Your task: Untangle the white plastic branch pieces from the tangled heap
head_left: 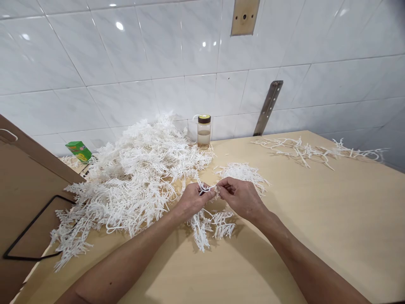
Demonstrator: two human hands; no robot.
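Seen from between the left hand point(193, 200) and right hand point(248, 198), the widest passage is over bare table point(341, 207) at 3 to 4 o'clock, beyond the right forearm, with a narrower one at 6 between the forearms, below the dangling sprig point(200, 232). The big pile point(133, 169) blocks 8 to 11, backed by the box point(34, 181) at 9, while the bottle point(204, 137) stands near 12 against the wall point(158, 50). The small heap point(242, 172) obstructs 1, and low stems point(303, 152) lie at 2.
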